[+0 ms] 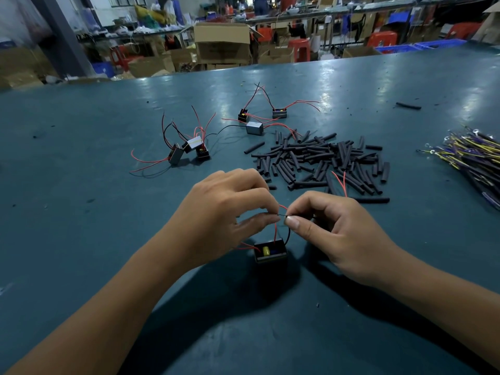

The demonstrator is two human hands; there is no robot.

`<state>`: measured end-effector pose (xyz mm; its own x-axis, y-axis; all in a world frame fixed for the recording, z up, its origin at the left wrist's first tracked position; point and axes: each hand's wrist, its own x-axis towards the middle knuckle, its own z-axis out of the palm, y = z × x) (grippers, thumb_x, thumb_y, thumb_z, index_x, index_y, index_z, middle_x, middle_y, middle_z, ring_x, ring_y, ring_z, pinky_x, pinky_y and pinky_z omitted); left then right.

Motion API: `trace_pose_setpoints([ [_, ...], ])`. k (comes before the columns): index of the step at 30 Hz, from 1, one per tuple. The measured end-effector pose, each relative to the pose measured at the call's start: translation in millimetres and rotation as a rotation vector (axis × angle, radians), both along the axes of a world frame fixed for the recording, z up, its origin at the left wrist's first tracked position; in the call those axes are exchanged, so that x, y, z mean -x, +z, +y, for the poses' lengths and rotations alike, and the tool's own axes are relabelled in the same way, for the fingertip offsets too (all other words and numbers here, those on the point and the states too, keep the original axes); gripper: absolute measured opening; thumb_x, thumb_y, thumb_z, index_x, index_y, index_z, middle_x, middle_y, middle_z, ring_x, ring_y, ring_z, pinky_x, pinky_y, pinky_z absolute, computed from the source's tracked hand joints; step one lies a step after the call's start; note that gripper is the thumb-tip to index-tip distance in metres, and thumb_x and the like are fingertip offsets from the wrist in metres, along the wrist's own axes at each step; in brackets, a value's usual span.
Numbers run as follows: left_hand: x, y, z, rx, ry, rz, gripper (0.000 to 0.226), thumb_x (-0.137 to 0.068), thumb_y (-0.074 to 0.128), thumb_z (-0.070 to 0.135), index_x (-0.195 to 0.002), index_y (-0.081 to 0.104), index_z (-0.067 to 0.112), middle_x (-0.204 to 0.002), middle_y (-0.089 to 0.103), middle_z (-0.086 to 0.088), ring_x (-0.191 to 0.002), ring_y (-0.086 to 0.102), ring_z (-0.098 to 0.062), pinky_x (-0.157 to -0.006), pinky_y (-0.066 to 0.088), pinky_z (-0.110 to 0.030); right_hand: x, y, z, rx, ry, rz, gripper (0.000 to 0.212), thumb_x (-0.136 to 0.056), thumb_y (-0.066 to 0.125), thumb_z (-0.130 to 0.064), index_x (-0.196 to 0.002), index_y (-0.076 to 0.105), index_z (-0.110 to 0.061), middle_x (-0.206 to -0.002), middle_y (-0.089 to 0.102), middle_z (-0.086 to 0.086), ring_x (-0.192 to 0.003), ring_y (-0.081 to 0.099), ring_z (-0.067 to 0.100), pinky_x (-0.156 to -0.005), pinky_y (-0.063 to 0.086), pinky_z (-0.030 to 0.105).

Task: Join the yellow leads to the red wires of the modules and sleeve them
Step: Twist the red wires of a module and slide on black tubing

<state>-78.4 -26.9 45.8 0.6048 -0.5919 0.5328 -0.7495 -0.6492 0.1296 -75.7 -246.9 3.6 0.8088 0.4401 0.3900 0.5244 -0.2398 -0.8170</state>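
Right now both hands meet just above one black module [270, 254], which stands on the green table [81, 239] with its open top facing up and a yellow part showing inside. The left hand [224, 212] pinches a wire end between thumb and forefinger; the right hand [332, 228] pinches the other side of the same short dark twisted joint [282, 215], thumb nail up, the remaining fingers curled. That joint lies roughly left to right between the two sets of fingertips. A red wire [275, 234] and a black wire [288, 235] rise nearly upright from the module to the joint. Whether a yellow lead is in the pinch cannot be told.

Beyond the held module, toward the far edge, six more modules lie on the table in two groups of three: a left cluster [189, 151] leaning together, and a farther group [254, 128] spread slightly apart, all trailing red and black wires in loose arcs.

To the right of and beyond the held module sits a loose heap of short black sleeves [319, 163], too many to count, lying at all angles; one stray sleeve [408, 105] lies well apart, far right. Farther right still, a bundle of yellow leads [470, 155] with ring terminals runs diagonally off the table edge.
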Motion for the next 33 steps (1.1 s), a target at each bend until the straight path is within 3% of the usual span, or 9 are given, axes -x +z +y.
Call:
trace_pose_setpoints([
  [3,2.0,-1.1,-2.8,0.195,0.006,0.329,0.012,-0.088,0.070,0.029,-0.082,0.071,0.019,-0.082,0.062,0.002,-0.072,0.056,-0.024,-0.068,0.046,-0.047,-0.4,0.2,-0.3,-0.004,-0.002,0.002,0.006,-0.092,0.064,-0.027,-0.087,0.067,-0.024,-0.076,0.063,-0.014,-0.069,0.057,0.004,-0.066,0.041,0.014],
  [6,2.9,0.2,-6.8,0.464,0.069,0.775,0.018,-0.080,0.073,0.029,-0.072,0.068,0.014,-0.074,0.059,-0.024,-0.064,0.048,-0.025,-0.062,0.041,-0.040,-0.4,0.0,1.0,0.006,-0.003,-0.014,0.006,-0.092,0.064,-0.027,-0.087,0.067,-0.024,-0.077,0.063,-0.015,-0.070,0.057,0.004,-0.067,0.041,0.013],
  [10,2.7,-2.0,-10.1,0.607,0.171,1.058,0.025,-0.081,0.079,0.020,-0.062,0.063,0.017,-0.057,0.045,0.000,-0.054,0.033,-0.011,-0.050,0.028,-0.021,0.1,-1.0,2.0,0.025,-0.010,-0.033,0.006,-0.092,0.064,-0.029,-0.087,0.066,-0.025,-0.076,0.062,-0.016,-0.069,0.056,0.004,-0.065,0.040,0.012],
  [12,2.0,-1.7,-4.8,0.448,0.132,0.836,0.023,-0.086,0.078,0.021,-0.068,0.064,0.018,-0.060,0.049,0.005,-0.052,0.040,-0.009,-0.047,0.037,-0.021,-0.9,-1.1,1.3,0.023,-0.021,-0.027,0.007,-0.091,0.064,-0.030,-0.087,0.066,-0.025,-0.075,0.061,-0.015,-0.066,0.055,0.004,-0.064,0.041,0.015],
  [15,0.1,1.8,4.1,0.080,0.028,0.263,0.013,-0.086,0.078,0.026,-0.091,0.068,0.020,-0.087,0.058,0.011,-0.071,0.051,-0.007,-0.064,0.050,-0.035,-2.1,-0.9,-0.2,0.021,-0.019,-0.011,0.007,-0.092,0.064,-0.028,-0.086,0.066,-0.024,-0.072,0.060,-0.016,-0.064,0.052,0.003,-0.062,0.040,0.015],
  [19,-1.4,2.3,4.8,-0.017,-0.034,0.000,0.018,-0.084,0.079,0.023,-0.099,0.073,0.014,-0.099,0.064,0.000,-0.083,0.056,-0.014,-0.071,0.052,-0.040,-1.7,-1.8,-0.1,0.023,-0.004,-0.003,0.007,-0.094,0.065,-0.024,-0.087,0.065,-0.024,-0.072,0.059,-0.018,-0.063,0.052,0.002,-0.062,0.038,0.012],
  [22,-2.4,-0.3,2.4,-0.083,-0.049,-0.104,0.010,-0.088,0.079,0.020,-0.094,0.076,0.013,-0.094,0.066,-0.005,-0.081,0.062,-0.025,-0.066,0.051,-0.044,-1.9,-0.9,0.2,0.010,-0.005,-0.002,0.007,-0.092,0.064,-0.027,-0.086,0.065,-0.025,-0.073,0.060,-0.018,-0.064,0.053,0.002,-0.063,0.038,0.011],
  [28,-4.5,0.9,3.7,-0.081,-0.067,-0.172,0.009,-0.093,0.073,0.024,-0.092,0.077,0.016,-0.092,0.067,-0.002,-0.077,0.062,-0.025,-0.064,0.046,-0.045,-2.7,-1.3,0.4,0.005,-0.008,0.005,0.006,-0.092,0.063,-0.029,-0.087,0.065,-0.026,-0.076,0.062,-0.014,-0.068,0.055,0.004,-0.066,0.042,0.016],
  [33,-1.9,-2.4,0.2,0.086,-0.035,0.039,0.012,-0.089,0.073,0.022,-0.081,0.073,0.013,-0.085,0.065,0.004,-0.075,0.059,-0.020,-0.067,0.045,-0.047,-1.2,-0.3,0.2,0.019,-0.010,-0.008,0.006,-0.091,0.064,-0.028,-0.087,0.066,-0.024,-0.076,0.062,-0.015,-0.069,0.056,0.004,-0.066,0.042,0.015],
])
